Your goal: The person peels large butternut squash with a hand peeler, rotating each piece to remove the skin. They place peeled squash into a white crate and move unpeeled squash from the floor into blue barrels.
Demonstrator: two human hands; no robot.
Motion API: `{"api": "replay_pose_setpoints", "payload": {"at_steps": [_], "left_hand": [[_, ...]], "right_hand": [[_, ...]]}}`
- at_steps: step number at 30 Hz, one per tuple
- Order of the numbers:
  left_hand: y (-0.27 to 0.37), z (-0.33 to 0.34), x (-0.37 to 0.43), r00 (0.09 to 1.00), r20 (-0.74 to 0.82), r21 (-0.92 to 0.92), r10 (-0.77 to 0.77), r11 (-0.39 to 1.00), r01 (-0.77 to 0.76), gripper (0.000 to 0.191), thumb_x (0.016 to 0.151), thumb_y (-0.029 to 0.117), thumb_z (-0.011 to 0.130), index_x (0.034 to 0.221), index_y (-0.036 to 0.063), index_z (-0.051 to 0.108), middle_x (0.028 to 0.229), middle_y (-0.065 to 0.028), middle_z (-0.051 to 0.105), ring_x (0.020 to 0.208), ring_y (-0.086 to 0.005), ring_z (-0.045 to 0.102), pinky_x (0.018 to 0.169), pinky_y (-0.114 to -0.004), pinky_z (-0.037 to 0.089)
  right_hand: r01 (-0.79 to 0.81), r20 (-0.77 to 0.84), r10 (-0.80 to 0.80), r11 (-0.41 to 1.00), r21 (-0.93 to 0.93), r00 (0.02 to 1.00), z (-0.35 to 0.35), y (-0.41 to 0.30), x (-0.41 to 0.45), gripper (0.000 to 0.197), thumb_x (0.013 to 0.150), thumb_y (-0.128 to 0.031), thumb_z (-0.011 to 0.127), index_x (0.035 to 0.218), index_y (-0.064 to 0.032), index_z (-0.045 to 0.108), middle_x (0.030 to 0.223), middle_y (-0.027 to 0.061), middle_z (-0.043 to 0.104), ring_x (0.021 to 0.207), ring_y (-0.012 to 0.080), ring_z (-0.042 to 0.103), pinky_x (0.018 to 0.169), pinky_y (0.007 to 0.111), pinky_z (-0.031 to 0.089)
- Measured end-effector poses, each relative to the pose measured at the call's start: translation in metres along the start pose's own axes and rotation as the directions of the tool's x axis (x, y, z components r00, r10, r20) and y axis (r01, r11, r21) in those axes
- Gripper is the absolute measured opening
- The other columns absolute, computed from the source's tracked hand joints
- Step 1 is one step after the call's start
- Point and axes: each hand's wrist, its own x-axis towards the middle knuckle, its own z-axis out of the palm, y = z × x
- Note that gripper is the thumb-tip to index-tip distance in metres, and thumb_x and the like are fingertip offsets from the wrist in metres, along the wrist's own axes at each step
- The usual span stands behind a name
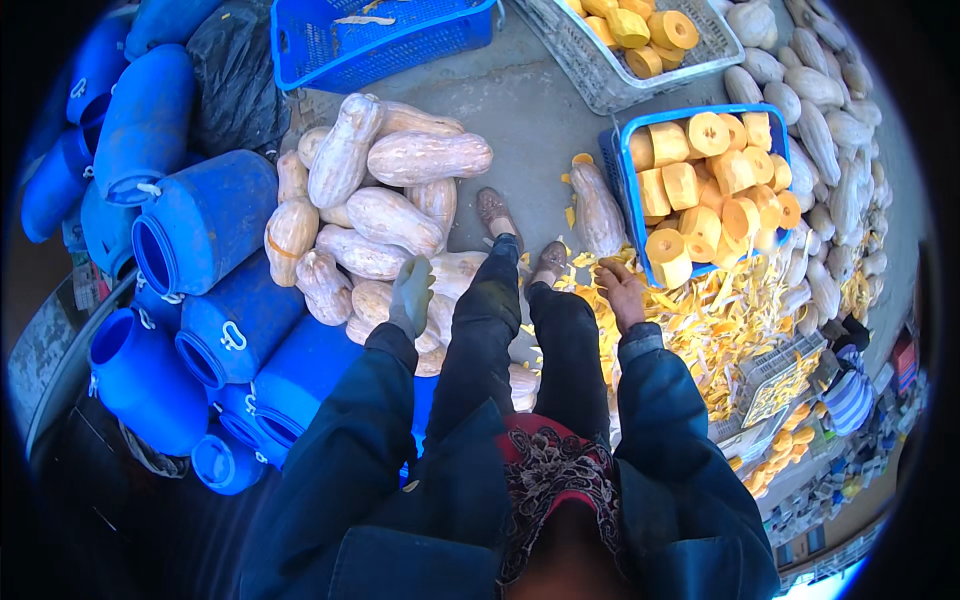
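Observation:
My left hand (412,292), in a pale glove, hangs over the lower part of a pile of pale, unpeeled squashes (397,221). It holds nothing that I can see. My right hand (622,296) is bare, its fingers apart, just above orange peelings (712,337) strewn on the ground. Close beyond its fingertips lies a single unpeeled squash (598,214) with orange at its far end. Right beside that squash stands a blue crate (630,187), heaped with peeled orange squash pieces (731,157). My feet are between the pile and the crate.
Blue plastic barrels (217,217) crowd the left side. Beyond the pile sits a blue crate (375,52) with scraps in it. A grey crate (600,82) holds more peeled pieces. Many unpeeled squashes (821,135) lie along the right. Another person (847,397) is at the lower right.

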Motion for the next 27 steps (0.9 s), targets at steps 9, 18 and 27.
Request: {"api": "replay_pose_setpoints", "payload": {"at_steps": [9,18,27], "left_hand": [[-0.018,-0.045,0.042,0.982,-0.101,-0.732,-0.162,0.68,0.037,0.044,0.103,0.043,0.057,0.141,0.0208,0.057,0.136,-0.0058,0.06,0.12,-0.0201,0.059,0.104,-0.038,0.045],[0.024,0.042,0.278,0.858,-0.405,-0.911,-0.315,0.217,-0.35,0.057,0.106,0.051,0.052,0.138,0.0045,0.059,0.111,-0.0034,0.062,0.099,-0.0143,0.056,0.085,-0.029,0.048],[-0.001,0.11,0.32,0.681,-0.597,-0.801,-0.424,0.263,-0.538,0.066,0.108,0.051,0.043,0.146,-0.0028,0.049,0.142,-0.0286,0.055,0.139,-0.0414,0.046,0.118,-0.044,0.034]], "right_hand": [[0.249,0.492,0.051,0.814,-0.525,0.869,0.267,-0.235,0.131,0.033,0.102,-0.019,0.058,0.131,-0.0031,0.066,0.105,0.0059,0.072,0.09,0.0133,0.067,0.079,0.028,0.055],[0.309,0.4,0.191,0.378,-0.873,0.896,0.453,-0.192,0.322,0.056,0.102,-0.048,0.054,0.146,-0.0139,0.055,0.127,0.0067,0.064,0.11,0.0183,0.06,0.088,0.041,0.051],[0.179,0.546,0.456,0.629,-0.757,0.703,0.478,-0.12,0.335,0.072,0.108,-0.06,0.029,0.158,-0.0106,0.04,0.159,0.0132,0.047,0.145,0.0337,0.046,0.12,0.051,0.038]]}}
